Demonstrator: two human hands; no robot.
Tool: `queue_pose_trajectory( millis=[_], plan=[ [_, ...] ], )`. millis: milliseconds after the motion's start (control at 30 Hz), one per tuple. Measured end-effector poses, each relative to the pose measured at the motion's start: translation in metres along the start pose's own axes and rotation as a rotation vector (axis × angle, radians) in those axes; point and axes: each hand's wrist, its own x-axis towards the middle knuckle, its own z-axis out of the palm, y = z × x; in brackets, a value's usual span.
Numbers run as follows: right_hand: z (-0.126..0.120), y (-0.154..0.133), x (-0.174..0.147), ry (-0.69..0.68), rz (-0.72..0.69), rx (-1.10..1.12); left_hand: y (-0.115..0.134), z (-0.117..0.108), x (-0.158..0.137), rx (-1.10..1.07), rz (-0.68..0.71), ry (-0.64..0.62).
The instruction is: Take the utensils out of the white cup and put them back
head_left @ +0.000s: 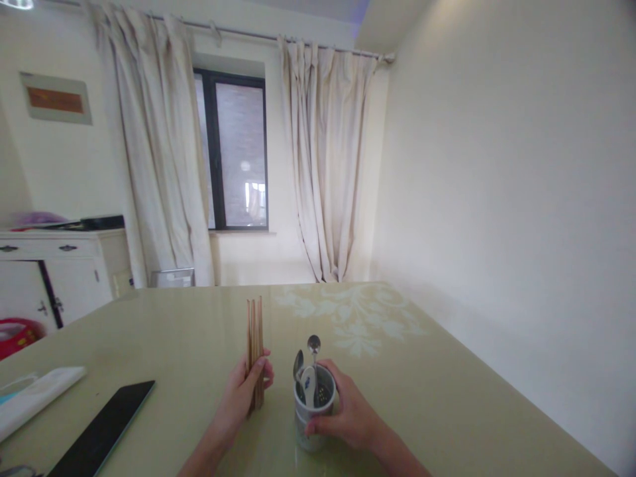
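My left hand (250, 383) is closed around a bundle of chopsticks (255, 331), held nearly upright above the table. To its right, my right hand (348, 412) grips a grey utensil holder (304, 417) from the right side, thumb in front and fingers behind the rim. Inside the holder stand two metal spoons, one with its round bowl (313, 344) up and another leaning left (298, 364). A white spoon handle with a blue mark (309, 385) also leans in it. Small holes show in the holder's inner wall.
The glossy table (189, 344) has a pale floral pattern at the far right. A black tablet-like slab (104, 430) and a white long object (44, 397) lie at the left. A white wall borders the right edge; a white cabinet (79, 271) stands back left.
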Motion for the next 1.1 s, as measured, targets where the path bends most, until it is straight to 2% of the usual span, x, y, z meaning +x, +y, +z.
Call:
queue_pose_trajectory(
  millis=[167, 267, 500, 767, 933, 1033, 1100],
  plan=[
    [-0.001, 0.002, -0.001, 0.008, 0.033, -0.015, 0.009, -0.023, 0.001, 0.098, -0.204, -0.128],
    [-0.001, 0.001, -0.001, 0.000, 0.039, -0.001, 0.011, -0.032, 0.001, 0.172, -0.248, -0.145],
    [-0.002, -0.005, 0.000, -0.004, 0.033, -0.008, 0.009, -0.040, 0.011, 0.510, -0.071, -0.073],
    [-0.003, -0.005, -0.001, -0.021, 0.022, 0.018, -0.003, -0.039, 0.017, 0.930, 0.010, -0.263],
    [-0.003, -0.006, -0.002, -0.028, 0.011, 0.004, -0.004, -0.032, 0.011, 1.272, 0.020, -0.281],
    [-0.003, -0.006, -0.002, -0.025, 0.003, -0.016, -0.004, -0.027, 0.005, 1.366, 0.008, -0.252],
    [-0.003, -0.007, -0.002, -0.030, -0.002, -0.018, -0.005, -0.026, 0.001, 1.411, 0.061, -0.208]
  ],
)
